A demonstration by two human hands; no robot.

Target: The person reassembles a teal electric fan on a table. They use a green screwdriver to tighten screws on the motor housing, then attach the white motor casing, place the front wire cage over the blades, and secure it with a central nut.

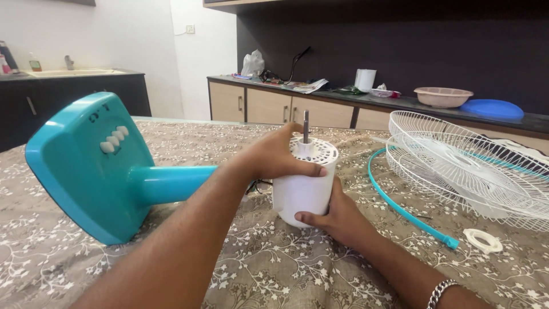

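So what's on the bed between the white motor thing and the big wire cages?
In the head view, a thin teal ring curves across the flowered cloth between the white motor housing and the white wire guards.

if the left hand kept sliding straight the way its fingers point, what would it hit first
The left hand lies over the white motor housing, fingers pointing right. Beyond the housing's top, the first thing in line looks like the white fan grille, though depth is unclear; the turquoise rim ring lies lower.
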